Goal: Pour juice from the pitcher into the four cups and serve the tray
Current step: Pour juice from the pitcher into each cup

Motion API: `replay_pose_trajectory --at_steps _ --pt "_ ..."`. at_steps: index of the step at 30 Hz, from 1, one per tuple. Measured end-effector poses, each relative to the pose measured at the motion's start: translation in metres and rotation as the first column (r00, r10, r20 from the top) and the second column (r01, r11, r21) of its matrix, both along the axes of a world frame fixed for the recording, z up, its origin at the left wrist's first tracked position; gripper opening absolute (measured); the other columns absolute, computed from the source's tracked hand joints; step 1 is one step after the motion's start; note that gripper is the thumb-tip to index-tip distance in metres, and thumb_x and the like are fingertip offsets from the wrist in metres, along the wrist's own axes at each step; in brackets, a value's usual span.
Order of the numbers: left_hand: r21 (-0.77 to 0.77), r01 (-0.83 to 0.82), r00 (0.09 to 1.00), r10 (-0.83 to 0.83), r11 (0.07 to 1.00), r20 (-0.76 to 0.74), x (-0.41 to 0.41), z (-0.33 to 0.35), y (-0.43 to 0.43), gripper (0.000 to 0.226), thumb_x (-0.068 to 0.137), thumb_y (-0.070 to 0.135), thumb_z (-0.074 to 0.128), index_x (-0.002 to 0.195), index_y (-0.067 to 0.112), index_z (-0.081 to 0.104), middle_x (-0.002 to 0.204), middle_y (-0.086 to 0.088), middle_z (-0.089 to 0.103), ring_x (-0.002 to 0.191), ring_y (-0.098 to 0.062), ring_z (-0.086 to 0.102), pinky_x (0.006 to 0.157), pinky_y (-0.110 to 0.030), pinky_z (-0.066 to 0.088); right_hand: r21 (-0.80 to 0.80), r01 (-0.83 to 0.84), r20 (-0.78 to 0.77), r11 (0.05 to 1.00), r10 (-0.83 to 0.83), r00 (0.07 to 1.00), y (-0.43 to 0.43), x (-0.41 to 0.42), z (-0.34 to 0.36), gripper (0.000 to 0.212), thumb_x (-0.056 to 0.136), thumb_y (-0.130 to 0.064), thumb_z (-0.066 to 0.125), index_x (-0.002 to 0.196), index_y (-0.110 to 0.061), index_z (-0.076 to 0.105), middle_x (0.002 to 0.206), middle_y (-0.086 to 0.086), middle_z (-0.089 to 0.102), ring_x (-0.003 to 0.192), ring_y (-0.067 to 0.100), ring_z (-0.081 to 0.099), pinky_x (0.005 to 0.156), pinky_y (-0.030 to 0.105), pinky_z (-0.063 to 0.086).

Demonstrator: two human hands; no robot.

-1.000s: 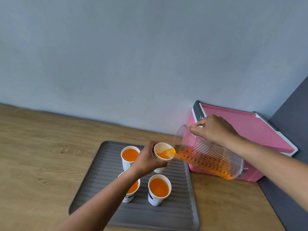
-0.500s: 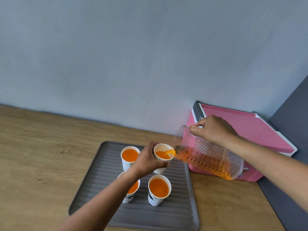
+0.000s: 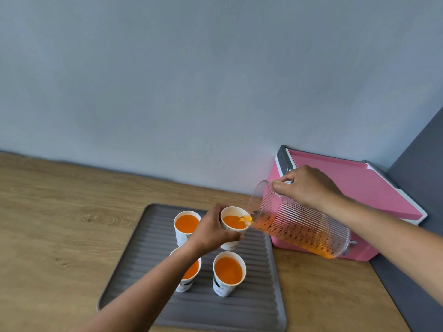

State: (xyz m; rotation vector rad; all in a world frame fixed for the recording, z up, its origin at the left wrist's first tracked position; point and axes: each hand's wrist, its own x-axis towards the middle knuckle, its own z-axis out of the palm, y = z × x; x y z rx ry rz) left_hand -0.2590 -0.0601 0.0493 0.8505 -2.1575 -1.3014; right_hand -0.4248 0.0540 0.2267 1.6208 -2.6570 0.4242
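A ribbed grey tray (image 3: 256, 305) on the wooden table carries white paper cups with orange juice. My left hand (image 3: 211, 230) grips the back right cup (image 3: 233, 224), which stands on the tray. My right hand (image 3: 305, 185) holds the clear ribbed pitcher (image 3: 302, 224) by its top, tilted so the spout touches that cup's rim and juice runs in. The back left cup (image 3: 185, 225) and front right cup (image 3: 227, 271) are full. My left forearm partly hides the front left cup (image 3: 190, 275).
A pink box (image 3: 354, 188) with white trim stands against the pale wall just behind the pitcher. A dark grey panel (image 3: 422, 164) closes off the right side. Wooden tabletop (image 3: 60, 224) stretches to the left of the tray.
The juice level in the back right cup has risen. Both hands and the tilted pitcher have stayed almost still.
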Motion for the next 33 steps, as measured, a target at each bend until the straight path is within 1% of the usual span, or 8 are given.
replay_pose_trajectory --at_steps 5,10,12,14,16,22,26,33 --pt "-0.002 -0.002 1.000 0.002 1.000 0.002 -0.001 0.000 0.001 0.082 0.066 0.038 0.086 0.133 0.028 0.040 0.126 0.006 0.057 0.110 -0.013 0.058 0.090 -0.031 0.054 0.001 -0.006 -0.005 1.000 0.006 1.000 0.001 -0.001 0.000 0.036 0.092 -0.048 0.058 0.101 -0.020 0.080 0.113 -0.003 0.076 0.091 0.022 0.073 0.060 0.018 0.039" --pt "0.001 0.002 1.000 -0.002 1.000 0.005 -0.001 -0.001 0.001 0.081 0.066 0.038 0.086 0.131 0.029 0.040 0.126 0.005 0.057 0.110 -0.014 0.058 0.091 -0.033 0.054 0.005 -0.004 -0.010 1.000 0.004 1.000 0.000 -0.002 0.001 0.038 0.091 -0.049 0.058 0.097 -0.019 0.081 0.108 -0.003 0.077 0.090 0.024 0.073 0.062 0.020 0.042" --pt "0.002 0.006 1.000 -0.006 1.000 0.006 -0.002 -0.002 0.001 0.080 0.066 0.038 0.086 0.131 0.030 0.040 0.126 0.005 0.057 0.110 -0.014 0.058 0.091 -0.033 0.054 0.008 -0.002 -0.010 1.000 0.002 1.000 -0.001 -0.002 0.000 0.038 0.091 -0.049 0.058 0.098 -0.019 0.080 0.111 -0.003 0.076 0.090 0.022 0.073 0.065 0.022 0.045" --pt "0.002 0.008 1.000 -0.008 1.000 0.004 -0.002 -0.003 0.001 0.080 0.067 0.039 0.086 0.131 0.030 0.040 0.126 0.006 0.057 0.110 -0.014 0.058 0.091 -0.033 0.054 0.017 0.002 -0.010 1.000 -0.002 1.000 -0.002 -0.003 -0.001 0.042 0.091 -0.049 0.058 0.097 -0.014 0.080 0.108 -0.002 0.077 0.094 0.027 0.073 0.072 0.029 0.051" --pt "0.003 0.007 1.000 -0.007 1.000 0.005 -0.003 -0.004 0.001 0.080 0.066 0.039 0.086 0.131 0.030 0.040 0.125 0.006 0.058 0.110 -0.013 0.058 0.091 -0.033 0.054 0.023 0.001 -0.012 1.000 -0.001 1.000 -0.002 -0.003 -0.001 0.044 0.091 -0.049 0.058 0.096 -0.011 0.080 0.107 -0.002 0.077 0.095 0.029 0.073 0.074 0.030 0.052" --pt "0.020 0.014 1.000 -0.014 1.000 0.004 -0.003 -0.005 0.000 0.078 0.067 0.039 0.086 0.129 0.031 0.040 0.121 0.009 0.057 0.108 -0.012 0.058 0.086 -0.027 0.053 0.032 0.021 0.002 0.999 -0.021 1.000 -0.002 -0.004 -0.004 0.039 0.088 -0.052 0.058 0.094 -0.021 0.080 0.102 0.001 0.078 0.097 0.028 0.072 0.082 0.037 0.056" --pt "0.028 0.016 1.000 -0.016 0.999 0.008 -0.004 -0.007 0.000 0.076 0.067 0.038 0.086 0.127 0.033 0.039 0.120 0.009 0.057 0.106 -0.012 0.059 0.085 -0.026 0.053 0.022 0.016 -0.010 1.000 -0.016 1.000 -0.003 -0.003 -0.006 0.037 0.088 -0.053 0.057 0.099 -0.025 0.079 0.104 -0.002 0.077 0.094 0.023 0.073 0.076 0.031 0.052" --pt "0.025 0.011 1.000 -0.011 1.000 0.016 -0.005 -0.012 0.000 0.080 0.066 0.038 0.087 0.130 0.030 0.040 0.124 0.006 0.058 0.109 -0.013 0.058 0.088 -0.029 0.054 0.000 -0.004 -0.039 1.000 0.004 0.999 -0.004 -0.004 -0.010 0.037 0.091 -0.049 0.057 0.098 -0.020 0.080 0.109 -0.002 0.076 0.096 0.024 0.072 0.064 0.021 0.041"
